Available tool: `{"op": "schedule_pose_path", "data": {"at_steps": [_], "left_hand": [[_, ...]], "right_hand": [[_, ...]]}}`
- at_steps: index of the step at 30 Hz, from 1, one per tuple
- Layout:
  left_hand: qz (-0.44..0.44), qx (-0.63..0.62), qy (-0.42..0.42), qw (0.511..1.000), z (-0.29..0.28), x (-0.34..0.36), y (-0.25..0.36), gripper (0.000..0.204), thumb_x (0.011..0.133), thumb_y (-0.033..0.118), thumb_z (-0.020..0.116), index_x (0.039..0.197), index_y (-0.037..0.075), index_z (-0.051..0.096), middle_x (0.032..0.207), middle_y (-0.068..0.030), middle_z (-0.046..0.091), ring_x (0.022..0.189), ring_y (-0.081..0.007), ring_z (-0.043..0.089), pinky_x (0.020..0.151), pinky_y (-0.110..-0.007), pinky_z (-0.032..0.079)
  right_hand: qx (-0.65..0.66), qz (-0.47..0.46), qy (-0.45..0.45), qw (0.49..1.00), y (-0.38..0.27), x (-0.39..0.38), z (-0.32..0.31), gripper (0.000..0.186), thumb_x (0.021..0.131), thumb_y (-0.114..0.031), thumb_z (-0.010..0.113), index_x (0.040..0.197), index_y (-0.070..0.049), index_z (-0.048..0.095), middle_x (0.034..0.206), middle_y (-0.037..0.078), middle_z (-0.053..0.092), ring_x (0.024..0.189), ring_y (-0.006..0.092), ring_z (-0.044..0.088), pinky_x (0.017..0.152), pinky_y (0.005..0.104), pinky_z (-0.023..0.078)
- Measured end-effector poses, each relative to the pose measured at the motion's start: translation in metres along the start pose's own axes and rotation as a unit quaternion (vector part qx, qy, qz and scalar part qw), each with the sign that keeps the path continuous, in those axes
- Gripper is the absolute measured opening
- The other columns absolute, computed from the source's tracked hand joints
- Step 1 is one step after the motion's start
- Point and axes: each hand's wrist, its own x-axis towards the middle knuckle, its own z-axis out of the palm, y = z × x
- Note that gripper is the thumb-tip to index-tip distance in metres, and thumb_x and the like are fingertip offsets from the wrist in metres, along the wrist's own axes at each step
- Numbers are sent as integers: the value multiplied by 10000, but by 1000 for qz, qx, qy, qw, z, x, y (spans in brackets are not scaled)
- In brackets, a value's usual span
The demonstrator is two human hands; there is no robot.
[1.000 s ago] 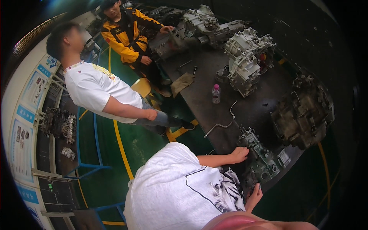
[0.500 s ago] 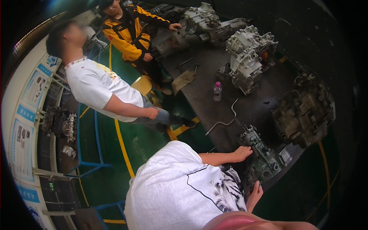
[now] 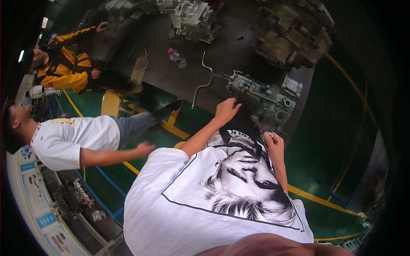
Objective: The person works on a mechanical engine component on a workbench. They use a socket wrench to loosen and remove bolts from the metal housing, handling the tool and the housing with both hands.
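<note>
A metal valve body [image 3: 265,96], with plates and round bores, lies flat near the bench's front edge. My right hand [image 3: 275,147] is closed round what looks like a socket wrench [image 3: 259,123]. Its thumb presses on the metal end, and the dark shaft points at the valve body's near side. Close to the valve body's left end is my left hand [image 3: 227,111], its fingers curled together. Whatever may be between those fingers cannot be made out. Left of the valve body lies a bent metal pipe [image 3: 205,81].
A large dirty gearbox housing [image 3: 294,34] stands at the back right, and a lighter one [image 3: 192,19] at the back. A pink-capped bottle [image 3: 177,58] and a cloth [image 3: 139,70] sit on the workbench [image 3: 171,81]. Two people stand at left, one in a yellow jacket [image 3: 68,64].
The view has swung, so bench and people appear turned and shifted left. My left hand is off the valve body's top and now at its near edge. The tool in my right hand shows more clearly.
</note>
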Motion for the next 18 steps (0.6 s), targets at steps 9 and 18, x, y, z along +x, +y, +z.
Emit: {"op": "schedule_pose_path", "data": {"at_steps": [9, 18], "left_hand": [[-98, -5, 65, 993, 1, 5, -14, 260, 798, 252, 696, 904, 41, 587, 831, -110, 621, 770, -323, 622, 663, -430, 489], [-128, -68, 70, 987, 15, 16, 4, 340, 780, 308, 710, 925, 9, 641, 799, -136, 666, 773, -312, 648, 684, -398, 505]], "right_hand": [[-17, -14, 15, 1000, 18, -12, -9, 362, 873, -293, 661, 670, -31, 516, 550, -58, 415, 507, 23, 361, 456, 228, 259], [-4, -27, 35, 999, 19, -15, -16, 349, 877, -303, 652, 689, -31, 542, 547, -49, 432, 496, 29, 375, 451, 231, 266]]}}
